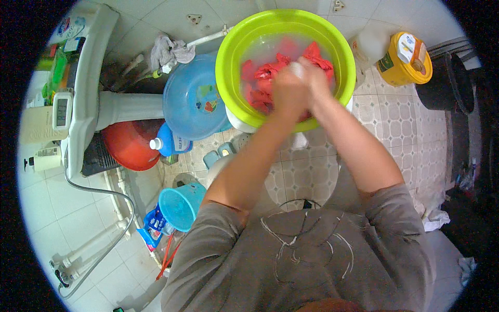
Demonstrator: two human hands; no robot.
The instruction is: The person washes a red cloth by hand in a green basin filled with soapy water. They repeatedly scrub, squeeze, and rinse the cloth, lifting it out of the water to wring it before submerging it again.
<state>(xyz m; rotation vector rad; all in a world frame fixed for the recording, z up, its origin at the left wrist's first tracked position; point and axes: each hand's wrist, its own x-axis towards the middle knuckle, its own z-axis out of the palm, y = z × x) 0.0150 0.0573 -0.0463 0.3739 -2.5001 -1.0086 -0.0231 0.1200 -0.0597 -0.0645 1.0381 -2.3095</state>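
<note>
A lime-green basin holds cloudy, whitish water and a wet, crumpled red cloth. My left hand and my right hand are pressed close together over the middle of the cloth. Both are closed on it, with red folds bunched around them. Motion blurs the fingers. A pale patch, suds or something else I cannot make out, shows between the hands. The cloth's lower folds are under the water and partly hidden by my hands.
Left of the basin stand a translucent blue basin, a red basin, a blue bottle and a light-blue bucket. A white sink lines the left. A yellow bucket and a black bucket are at right.
</note>
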